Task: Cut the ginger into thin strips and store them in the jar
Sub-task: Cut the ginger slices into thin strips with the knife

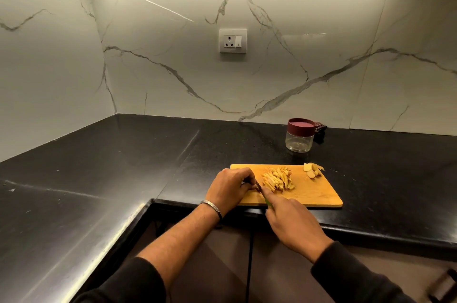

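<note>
Head view: on the cutting board (319,195), left hand (228,189) curls closed beside ginger strips (277,181); right hand (293,222) grips knife (262,191). Lidded jar (299,138) stands behind the board.

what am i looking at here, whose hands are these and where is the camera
There is no machine here. This is one picture from a wide-angle camera worn on a person's head, looking forward and down, so the hands are the wearer's own.

On the black counter lies a wooden cutting board. On it sit a pile of thin ginger strips and, at its far corner, some uncut ginger pieces.

The right hand holds a knife with a green handle. The left hand rests curled on the board by the blade tip; whether it pins any ginger is hidden.

Behind the board stands a clear jar, its dark red lid on, seemingly empty.
</note>
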Available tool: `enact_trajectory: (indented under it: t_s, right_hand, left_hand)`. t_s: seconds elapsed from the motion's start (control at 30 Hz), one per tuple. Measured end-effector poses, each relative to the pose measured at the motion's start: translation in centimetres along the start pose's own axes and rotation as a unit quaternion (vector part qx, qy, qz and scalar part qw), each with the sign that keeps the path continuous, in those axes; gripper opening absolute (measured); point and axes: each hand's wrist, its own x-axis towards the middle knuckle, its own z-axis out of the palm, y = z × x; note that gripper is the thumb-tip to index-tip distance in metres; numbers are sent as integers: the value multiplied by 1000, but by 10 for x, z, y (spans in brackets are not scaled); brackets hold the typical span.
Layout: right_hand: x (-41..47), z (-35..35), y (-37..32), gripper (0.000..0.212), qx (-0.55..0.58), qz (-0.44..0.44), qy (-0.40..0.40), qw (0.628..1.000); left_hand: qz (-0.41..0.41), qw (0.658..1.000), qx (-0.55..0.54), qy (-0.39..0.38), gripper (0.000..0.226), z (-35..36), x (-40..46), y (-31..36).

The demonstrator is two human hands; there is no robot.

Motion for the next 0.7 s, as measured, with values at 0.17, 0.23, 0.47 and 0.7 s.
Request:
enact_trajectory:
  t_s: [0.17, 0.23, 0.47, 0.7]
  right_hand:
    - [3, 1, -1, 57, -17, 1, -4, 1000]
    - [1, 2, -2, 57, -24, -1, -4, 1000]
    - [-21, 5, -1, 60, -94, -5, 11, 996]
    - [-32, 5, -9, 66, -249, -9, 1, 969]
  left_hand:
    - [1, 1000, 7, -4, 6, 0, 0, 1]
    - [-1, 1000, 10, -2, 6, -1, 0, 1]
    - [2, 1000, 21, -3, 7, -2, 1, 2]
    - [4, 999, 33, -16, 9, -2, 1, 5]
